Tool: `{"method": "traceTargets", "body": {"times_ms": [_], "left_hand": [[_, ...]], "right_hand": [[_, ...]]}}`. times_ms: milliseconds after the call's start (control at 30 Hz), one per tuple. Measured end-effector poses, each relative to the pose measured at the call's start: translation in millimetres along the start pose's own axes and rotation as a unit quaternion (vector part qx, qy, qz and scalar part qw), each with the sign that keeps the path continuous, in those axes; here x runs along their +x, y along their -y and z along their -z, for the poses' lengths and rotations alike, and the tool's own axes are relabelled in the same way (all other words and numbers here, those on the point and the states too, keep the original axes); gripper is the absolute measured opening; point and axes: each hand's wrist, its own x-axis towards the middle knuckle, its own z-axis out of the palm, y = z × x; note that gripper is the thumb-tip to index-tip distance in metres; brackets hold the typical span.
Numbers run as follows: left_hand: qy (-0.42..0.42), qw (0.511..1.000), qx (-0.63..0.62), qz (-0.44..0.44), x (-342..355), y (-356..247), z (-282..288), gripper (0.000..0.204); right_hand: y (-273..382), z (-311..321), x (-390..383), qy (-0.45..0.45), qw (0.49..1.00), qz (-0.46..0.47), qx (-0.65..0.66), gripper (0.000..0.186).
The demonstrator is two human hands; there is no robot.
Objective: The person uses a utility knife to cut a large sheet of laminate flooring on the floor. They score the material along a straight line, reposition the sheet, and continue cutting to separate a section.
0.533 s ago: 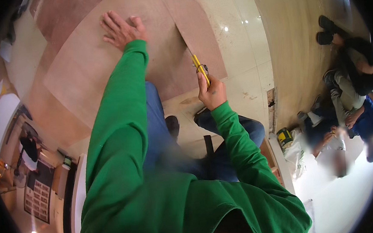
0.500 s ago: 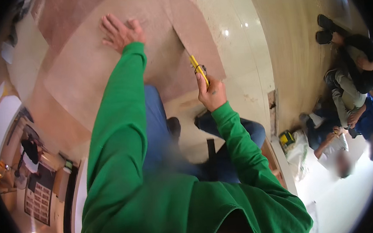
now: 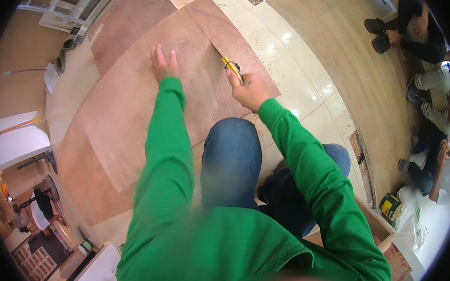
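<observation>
My left hand lies on a large thin brown sheet, its fingers spread and pressed against the surface. To its right, my right hand is closed around a yellow utility knife with a dark part on its side. The knife's front end points away from me, at the sheet. From there a dark slit-like line runs up the sheet toward its far edge, with a narrower strip on its right. The blade tip is too small to make out. My left knee is at the sheet's near edge.
Another brown sheet lies beyond at the upper left. Glossy light tiles border the right side. People sit along the far right, near a yellow-black tub and a white plastic bag. A wooden box stands beside my right arm.
My view has shifted and shows more of the sheets and floor. My left knee now appears higher, by the near edge. The left hand stays flat; the right hand still holds the knife at the line.
</observation>
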Motion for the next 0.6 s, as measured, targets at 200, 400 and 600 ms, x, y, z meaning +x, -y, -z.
{"method": "traceTargets", "body": {"times_ms": [200, 400, 600], "left_hand": [[0.111, 0.989, 0.072, -0.072, -234.6, 41.3, 150.0, 0.109], [0.131, 0.971, 0.198, -0.016, -321.8, 86.6, 203.4, 0.105], [0.055, 0.973, 0.218, -0.05, -309.5, 124.6, 174.3, 0.09]], "right_hand": [[-5.1, 2.3, 0.7, -0.001, 0.999, -0.03, 0.04, 0.069], [2.3, -0.9, -6.6, -0.006, 0.995, -0.057, 0.078, 0.069], [10.6, 2.4, -11.0, -0.03, 0.999, -0.005, 0.013, 0.071]]}}
